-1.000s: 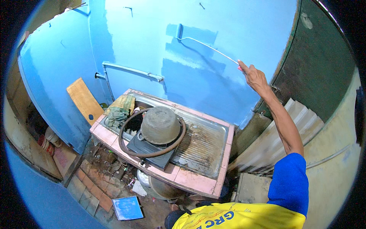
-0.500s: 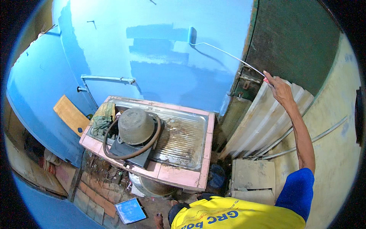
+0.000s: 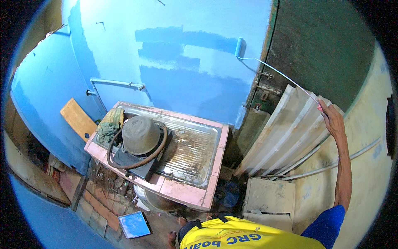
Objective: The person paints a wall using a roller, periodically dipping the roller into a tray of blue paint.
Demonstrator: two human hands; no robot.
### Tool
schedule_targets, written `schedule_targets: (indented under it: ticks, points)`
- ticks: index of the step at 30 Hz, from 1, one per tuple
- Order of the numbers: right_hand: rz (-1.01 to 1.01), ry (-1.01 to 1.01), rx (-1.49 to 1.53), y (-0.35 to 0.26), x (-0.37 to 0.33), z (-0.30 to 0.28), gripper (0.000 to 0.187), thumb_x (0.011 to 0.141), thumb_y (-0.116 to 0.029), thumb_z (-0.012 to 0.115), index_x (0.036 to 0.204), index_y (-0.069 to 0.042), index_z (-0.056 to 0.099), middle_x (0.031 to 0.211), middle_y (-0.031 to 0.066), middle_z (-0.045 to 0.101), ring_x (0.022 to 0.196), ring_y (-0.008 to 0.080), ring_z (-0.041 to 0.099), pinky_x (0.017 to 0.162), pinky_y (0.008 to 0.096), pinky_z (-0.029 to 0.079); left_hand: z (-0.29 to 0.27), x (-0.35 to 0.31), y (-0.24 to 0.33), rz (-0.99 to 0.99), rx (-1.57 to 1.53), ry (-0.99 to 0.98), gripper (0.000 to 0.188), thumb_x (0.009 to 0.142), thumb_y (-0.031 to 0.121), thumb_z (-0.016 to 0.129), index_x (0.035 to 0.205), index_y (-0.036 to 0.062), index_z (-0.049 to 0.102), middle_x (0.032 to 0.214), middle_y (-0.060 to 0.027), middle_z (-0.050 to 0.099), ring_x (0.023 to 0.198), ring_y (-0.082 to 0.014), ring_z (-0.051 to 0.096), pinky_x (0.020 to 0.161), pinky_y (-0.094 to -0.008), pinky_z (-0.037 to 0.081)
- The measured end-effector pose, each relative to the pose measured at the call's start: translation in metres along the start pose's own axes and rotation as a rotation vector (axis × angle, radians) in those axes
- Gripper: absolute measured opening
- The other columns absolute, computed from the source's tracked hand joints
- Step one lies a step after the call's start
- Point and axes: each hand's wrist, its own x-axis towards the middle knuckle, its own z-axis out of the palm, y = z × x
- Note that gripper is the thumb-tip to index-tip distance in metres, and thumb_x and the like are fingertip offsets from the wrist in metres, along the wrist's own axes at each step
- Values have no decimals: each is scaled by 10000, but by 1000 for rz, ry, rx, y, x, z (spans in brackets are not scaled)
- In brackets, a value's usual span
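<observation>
A person's right hand (image 3: 333, 120), at 3 o'clock, has its fingers wrapped around a paint roller (image 3: 239, 47) set against the blue wall (image 3: 182, 93) at 1 o'clock. The roller has just swept right, lengthening the upper dark band (image 3: 209, 40); coverage appears to advance, though a paler patch (image 3: 213, 60) breaks it. The left hand's (image 3: 172, 239) fingers, near 6 o'clock, are unreadable.
</observation>
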Motion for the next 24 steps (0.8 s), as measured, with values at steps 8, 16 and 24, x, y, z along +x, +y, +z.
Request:
schedule_targets:
  ticks: [8,16,24]
  points:
    - [-139,122,60,-90,58,9,580,884,-133,550,1409,-320,390,944,152,564,775,351,615,657,441,518,-4,12,23,87,-25,16,130,820,153,619,766,36,606,631,-23,539,564,-150,490,515,-326,396]
    - [-268,238,140,-218,141,27,532,894,-146,549,1390,-283,415,800,171,556,632,364,612,545,461,501,-39,22,9,-69,15,180,106,823,130,622,795,29,607,633,-39,550,553,-145,501,483,-328,383]
    - [-275,172,93,-339,213,47,462,938,-180,484,1387,-258,412,809,174,569,604,348,617,506,451,508,-70,21,13,-152,1,180,124,824,153,632,831,33,606,646,-51,575,542,-151,526,457,-326,388]
